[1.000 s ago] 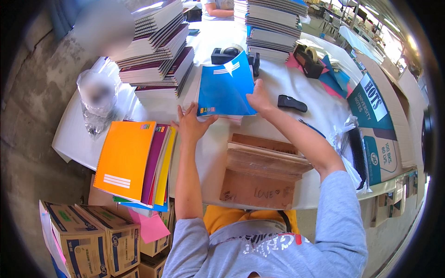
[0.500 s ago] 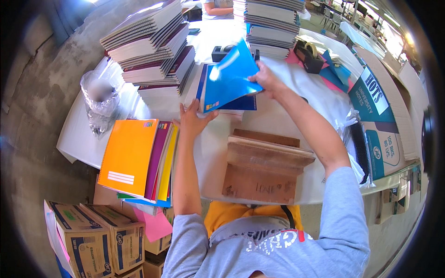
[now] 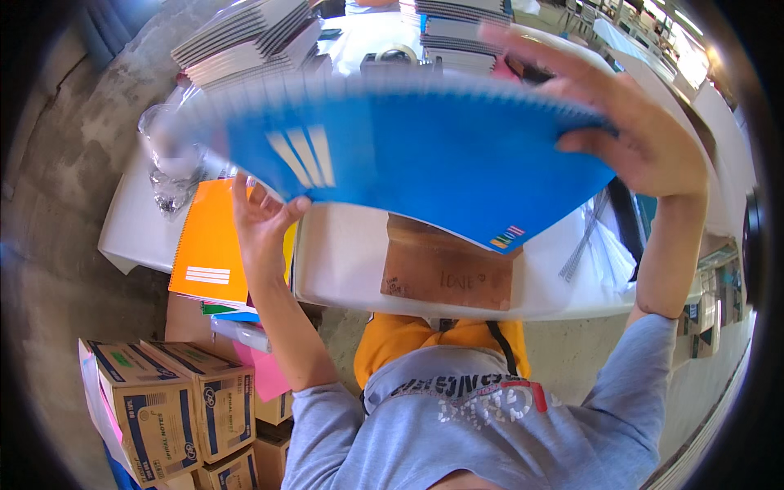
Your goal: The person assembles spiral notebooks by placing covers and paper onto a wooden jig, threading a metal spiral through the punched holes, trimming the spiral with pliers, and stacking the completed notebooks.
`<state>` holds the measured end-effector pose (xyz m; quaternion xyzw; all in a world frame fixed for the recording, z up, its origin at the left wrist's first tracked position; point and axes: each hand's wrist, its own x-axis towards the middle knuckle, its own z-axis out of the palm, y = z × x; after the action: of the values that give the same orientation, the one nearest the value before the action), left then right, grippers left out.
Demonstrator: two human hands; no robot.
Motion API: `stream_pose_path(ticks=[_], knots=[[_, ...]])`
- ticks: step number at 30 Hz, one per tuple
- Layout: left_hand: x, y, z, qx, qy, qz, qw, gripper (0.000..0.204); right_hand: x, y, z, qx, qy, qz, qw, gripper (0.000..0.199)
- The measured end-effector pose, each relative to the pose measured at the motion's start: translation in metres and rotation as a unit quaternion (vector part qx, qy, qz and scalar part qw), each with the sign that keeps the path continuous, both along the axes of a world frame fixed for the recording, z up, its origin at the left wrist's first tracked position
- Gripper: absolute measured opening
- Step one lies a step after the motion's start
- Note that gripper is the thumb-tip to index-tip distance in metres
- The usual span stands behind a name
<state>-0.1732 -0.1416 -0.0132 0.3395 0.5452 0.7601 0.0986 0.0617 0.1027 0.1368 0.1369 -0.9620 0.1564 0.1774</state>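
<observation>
Blue spiral notebook (image 3: 425, 155), motion-blurred, raised flat above the table, spiral edge uppermost

A packing workshop — notebook stacks (image 3: 245, 37), stacked cartons (image 3: 175, 408), concrete floor (image 3: 57, 269).

Glossy blue card notebook cover (image 3: 457, 155); matt brown cardboard sheet (image 3: 445, 273).
</observation>
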Motion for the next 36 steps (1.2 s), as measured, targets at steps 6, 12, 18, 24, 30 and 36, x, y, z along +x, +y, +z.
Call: stream_pose_path(ticks=[6, 12, 18, 24, 30, 36], knots=[[0.036, 0.000, -0.069, -0.102, 0.054, -0.096, 0.989, 0.041, 0.011, -0.035, -0.055, 0.011, -0.147, -0.046, 0.988, 0.079], [0.056, 0.016, -0.078, -0.043, -0.085, -0.126, 0.987, 0.026, 0.070, -0.010, -0.138, -0.418, 0.074, -0.256, 0.868, 0.061], [0.089, 0.026, -0.077, -0.051, 0.064, -0.024, 0.996, 0.021, 0.067, -0.074, -0.193, -0.529, 0.248, -0.348, 0.733, 0.048], [0.083, 0.024, -0.100, -0.078, -0.013, -0.024, 0.997, 0.021, 0.076, -0.067, -0.240, -0.329, 0.072, -0.307, 0.890, 0.043], [0.083, 0.023, -0.108, -0.212, -0.002, 0.015, 0.977, 0.031, 0.070, -0.079, -0.256, -0.505, 0.099, -0.313, 0.798, 0.038], [0.058, 0.004, -0.114, -0.336, 0.177, 0.010, 0.925, 0.034, 0.072, -0.064, -0.278, -0.484, 0.071, -0.386, 0.782, 0.027]])
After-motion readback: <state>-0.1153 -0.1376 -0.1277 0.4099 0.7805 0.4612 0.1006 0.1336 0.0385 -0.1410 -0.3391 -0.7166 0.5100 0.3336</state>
